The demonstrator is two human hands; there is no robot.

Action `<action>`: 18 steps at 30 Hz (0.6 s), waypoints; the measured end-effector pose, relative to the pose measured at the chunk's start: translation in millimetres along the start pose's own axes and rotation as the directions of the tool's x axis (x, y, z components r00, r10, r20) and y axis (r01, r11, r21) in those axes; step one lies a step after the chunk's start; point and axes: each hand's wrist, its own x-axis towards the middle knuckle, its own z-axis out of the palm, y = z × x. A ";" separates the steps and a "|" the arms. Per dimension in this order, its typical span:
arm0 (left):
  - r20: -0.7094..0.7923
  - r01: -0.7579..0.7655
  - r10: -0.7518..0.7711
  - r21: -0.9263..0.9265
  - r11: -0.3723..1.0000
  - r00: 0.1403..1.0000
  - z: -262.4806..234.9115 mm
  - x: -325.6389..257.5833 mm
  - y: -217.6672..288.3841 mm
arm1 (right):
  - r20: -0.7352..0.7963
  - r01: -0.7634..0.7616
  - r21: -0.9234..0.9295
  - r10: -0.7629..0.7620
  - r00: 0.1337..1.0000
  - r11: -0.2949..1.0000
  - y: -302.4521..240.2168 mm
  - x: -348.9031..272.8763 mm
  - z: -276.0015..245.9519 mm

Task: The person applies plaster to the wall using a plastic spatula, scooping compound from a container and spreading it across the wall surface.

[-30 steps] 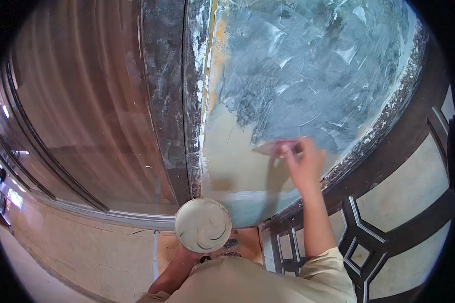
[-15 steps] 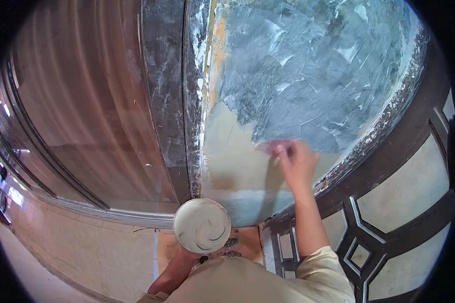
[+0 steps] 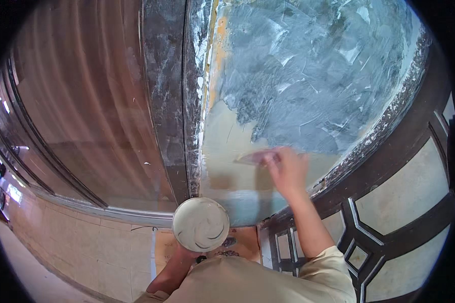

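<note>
My right hand is closed on a thin reddish putty scraper, blurred by motion, its blade at the wall over a smooth beige coat. Above that coat the wall is rough, streaked blue-grey with white marks. Low in front of my body, my left hand holds a round tub from beneath. Pale beige paste with swirl marks fills its top. Most of my left fingers are hidden under the tub.
A dark, paint-spattered wooden frame borders the wall on the left, beside a glass pane with brown curtain folds. On the right stands a dark panelled door. Flattened cardboard lies on the tiled floor below.
My right hand and the scraper have moved left and slightly down across the beige coat. The tub in my left hand has hardly shifted.
</note>
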 end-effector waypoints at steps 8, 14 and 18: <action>0.195 -0.049 0.001 0.241 0.969 0.981 -13.2 5.3 0.6 | -0.224 -0.299 0.494 0.452 0.863 0.816 9.0 -0.2 2.5; 0.114 -0.021 -0.001 0.194 0.981 0.993 -17.2 4.8 0.9 | -0.200 -0.284 0.512 0.433 0.879 0.811 24.2 -6.5 28.4; 0.048 0.002 -0.010 0.160 0.987 0.999 -21.1 5.1 3.4 | -0.086 -0.310 0.445 0.385 0.919 0.840 6.8 4.5 2.9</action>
